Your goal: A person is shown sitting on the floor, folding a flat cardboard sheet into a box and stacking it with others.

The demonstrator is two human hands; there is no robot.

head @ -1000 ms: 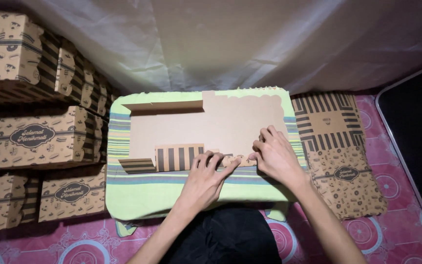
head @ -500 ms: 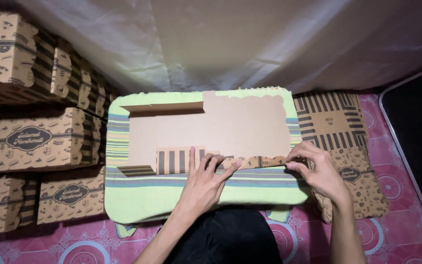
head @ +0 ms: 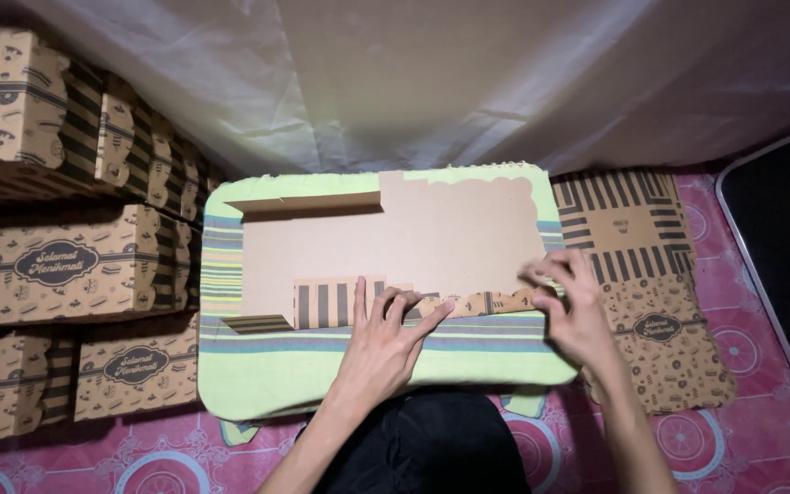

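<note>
Head view: your left hand (head: 386,343) lies flat and open, fingers spread, pressing the folded striped flap of the flat cardboard box (head: 395,242) down on the green striped lap table (head: 322,366). Your right hand (head: 573,311) pinches the flap's wavy end at the table's right edge. If you pull too hard there, the thin edge could tear. If your flat hand slides, the fold could spring back up or crease crooked.

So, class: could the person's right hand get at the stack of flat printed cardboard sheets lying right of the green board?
Probably yes: the right hand sits beside the stack, with nothing between them.
</note>
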